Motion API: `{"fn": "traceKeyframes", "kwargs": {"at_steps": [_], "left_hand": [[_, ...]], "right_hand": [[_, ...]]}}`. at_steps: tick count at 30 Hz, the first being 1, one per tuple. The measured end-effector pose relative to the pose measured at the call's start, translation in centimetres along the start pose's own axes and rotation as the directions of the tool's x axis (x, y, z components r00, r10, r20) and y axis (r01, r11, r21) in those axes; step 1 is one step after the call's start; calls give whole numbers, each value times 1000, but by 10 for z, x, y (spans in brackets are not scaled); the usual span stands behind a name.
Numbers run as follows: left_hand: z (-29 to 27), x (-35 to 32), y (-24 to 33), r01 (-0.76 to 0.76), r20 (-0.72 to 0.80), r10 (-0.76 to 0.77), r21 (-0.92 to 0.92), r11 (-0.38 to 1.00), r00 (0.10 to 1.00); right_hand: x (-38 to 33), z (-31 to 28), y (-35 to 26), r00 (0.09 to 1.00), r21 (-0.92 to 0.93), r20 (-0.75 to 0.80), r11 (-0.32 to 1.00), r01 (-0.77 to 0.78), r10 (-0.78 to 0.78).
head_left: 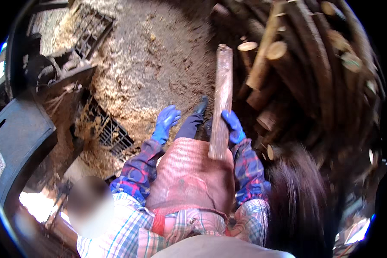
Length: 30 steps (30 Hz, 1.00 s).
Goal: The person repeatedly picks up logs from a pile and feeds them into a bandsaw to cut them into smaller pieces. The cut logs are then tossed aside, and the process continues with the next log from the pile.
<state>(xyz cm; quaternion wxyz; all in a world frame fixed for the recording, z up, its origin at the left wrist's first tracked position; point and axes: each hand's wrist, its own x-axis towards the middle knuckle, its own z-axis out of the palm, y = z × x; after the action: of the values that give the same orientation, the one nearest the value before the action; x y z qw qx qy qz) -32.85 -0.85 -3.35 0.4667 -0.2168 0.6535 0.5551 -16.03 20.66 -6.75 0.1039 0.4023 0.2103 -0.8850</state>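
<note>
My right hand [234,125], in a blue glove, grips a rough wooden log [222,94] along its right side, below the middle. The log stretches away from me, its near end over the reddish apron [187,163] on my lap and its far end above the ground. Most of my right fingers are hidden behind the wood. To the left, my left hand [167,121], also blue-gloved, hangs over the ground beside my leg. It holds nothing, and its fingers are loosely bent with the thumb apart.
A big pile of cut logs [305,64] fills the right side. On the left stands a machine with a blue metal cover [19,133]. Black plastic crates [109,129] lie among wood shavings [124,81]. A person's blurred head [89,202] shows at lower left.
</note>
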Motion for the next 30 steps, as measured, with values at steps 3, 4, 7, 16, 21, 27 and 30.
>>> {"fn": "traceKeyframes", "kwargs": {"at_steps": [3,4,7,16,21,27,30], "left_hand": [[62,-15,24,342,689,8,-370,864,725],[90,-32,40,432,796,5,-333,838,605],[172,-137,104,310,688,-79,-218,926,721],[313,-306,32,-344,907,58,99,934,417],[315,-431,10,-445,986,-167,158,882,20],[337,-447,-74,-506,909,-410,388,770,73],[314,-422,-90,-531,865,-451,495,688,221]], "right_hand": [[-122,66,-11,966,362,257,926,-112,16],[-153,79,-13,948,313,317,945,-95,-9],[-210,96,-6,980,342,188,940,-7,-61],[-364,78,43,336,-291,-431,481,827,-837],[-497,82,83,-184,-509,-737,355,784,-650],[-779,-20,55,-829,-995,-41,101,-18,-558],[-855,-85,65,-767,-884,-57,390,-259,-639]]}}
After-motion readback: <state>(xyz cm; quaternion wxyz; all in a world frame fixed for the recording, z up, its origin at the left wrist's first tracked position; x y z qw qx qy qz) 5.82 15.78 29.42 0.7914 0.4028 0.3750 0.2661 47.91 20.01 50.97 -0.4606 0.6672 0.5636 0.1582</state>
